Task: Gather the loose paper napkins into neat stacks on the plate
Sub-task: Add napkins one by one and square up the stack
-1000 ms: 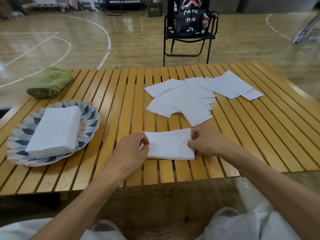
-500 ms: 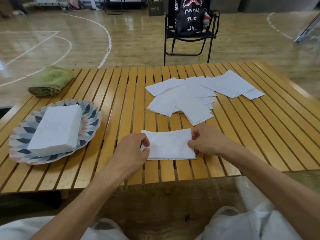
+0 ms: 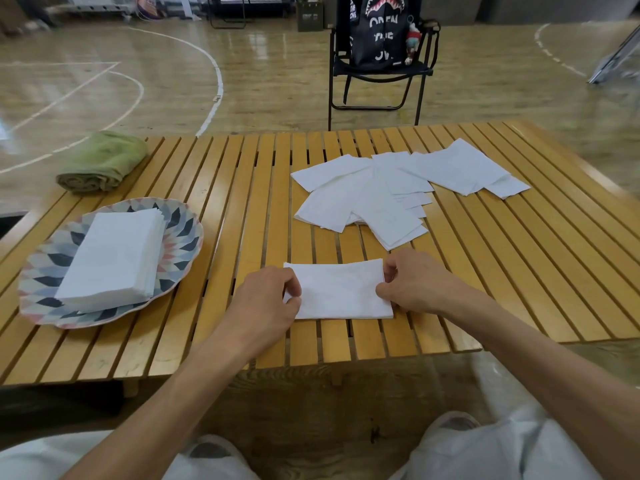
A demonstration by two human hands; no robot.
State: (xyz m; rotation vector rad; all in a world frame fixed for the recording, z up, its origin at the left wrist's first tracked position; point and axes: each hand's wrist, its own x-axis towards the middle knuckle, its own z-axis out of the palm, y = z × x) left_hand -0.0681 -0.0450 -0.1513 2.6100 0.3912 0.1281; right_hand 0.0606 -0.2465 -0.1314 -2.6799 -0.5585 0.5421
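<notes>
Currently the small napkin bundle [image 3: 341, 291] lies long-axis crosswise near the table edge, left hand [image 3: 266, 301] and right hand [image 3: 412, 287] pinching its ends; the plate [image 3: 180, 237] lies leftward, nearer the left hand.

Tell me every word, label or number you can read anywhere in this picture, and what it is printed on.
"OPEN": white letters on the black bag sitting on the folding chair.
"THE": next line on that bag, partly legible.
"OV...": third line on the bag, cut off; I cannot finish it.
Small white lettering on the bag's left edge: too blurred to read.
Napkins, plate, towel, table: no writing visible.
</notes>
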